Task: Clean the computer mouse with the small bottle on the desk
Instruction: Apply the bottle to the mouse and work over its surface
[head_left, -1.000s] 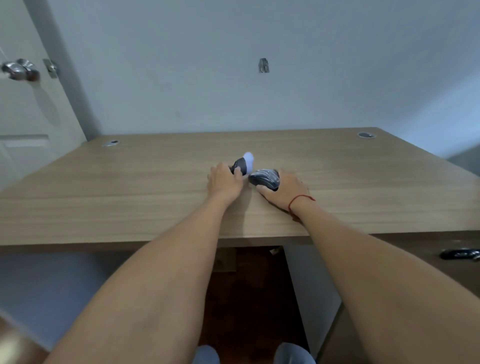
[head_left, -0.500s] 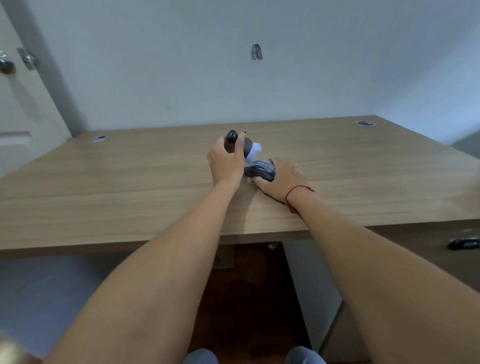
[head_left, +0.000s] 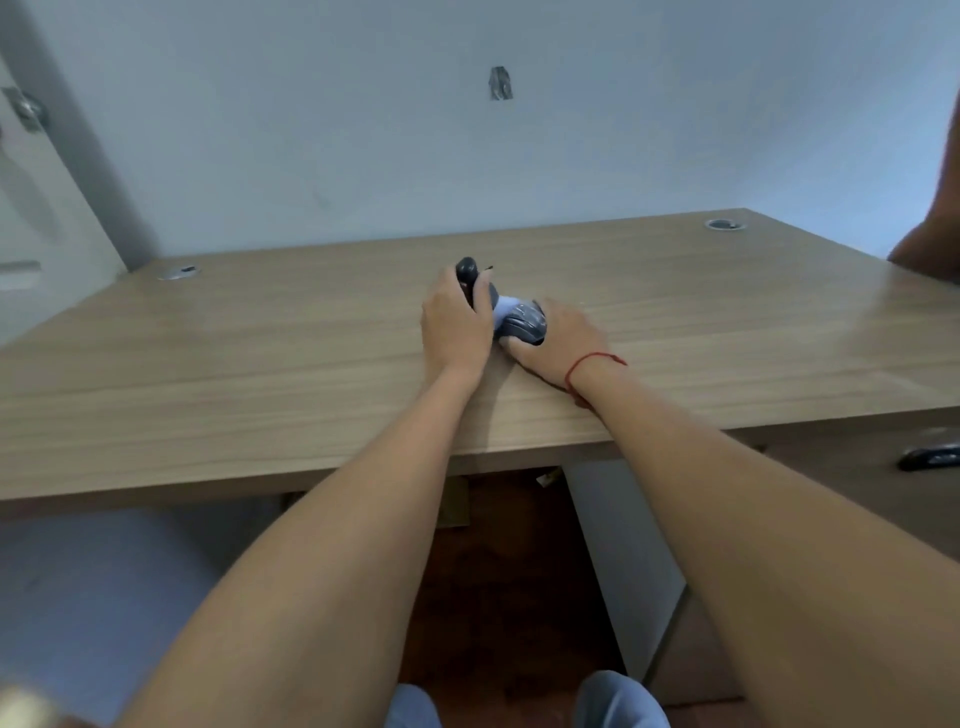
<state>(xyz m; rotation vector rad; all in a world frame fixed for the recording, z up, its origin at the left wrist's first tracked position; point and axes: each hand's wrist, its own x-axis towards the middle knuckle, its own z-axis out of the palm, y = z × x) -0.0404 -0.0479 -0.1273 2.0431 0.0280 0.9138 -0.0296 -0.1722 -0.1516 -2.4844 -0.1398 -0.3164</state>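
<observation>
My left hand (head_left: 455, 326) grips a small dark bottle (head_left: 470, 278) near the middle of the wooden desk (head_left: 260, 374). The bottle's dark rounded end sticks up above my fingers and its pale end (head_left: 505, 306) leans down to the right against the mouse. My right hand (head_left: 558, 338), with a red thread at the wrist, holds the dark grey computer mouse (head_left: 524, 325) tilted up off the desk top. My fingers hide the far side of the mouse.
Two round cable grommets sit at the desk's back corners (head_left: 178, 272) (head_left: 724, 224). A drawer with a dark handle (head_left: 930, 457) is under the desk's right side. A door (head_left: 31, 182) stands at the left. Another person's arm (head_left: 935, 208) shows at the right edge.
My left hand lifted the bottle from lying low on the desk and tipped its pale end down onto the mouse. My right hand raised the mouse slightly.
</observation>
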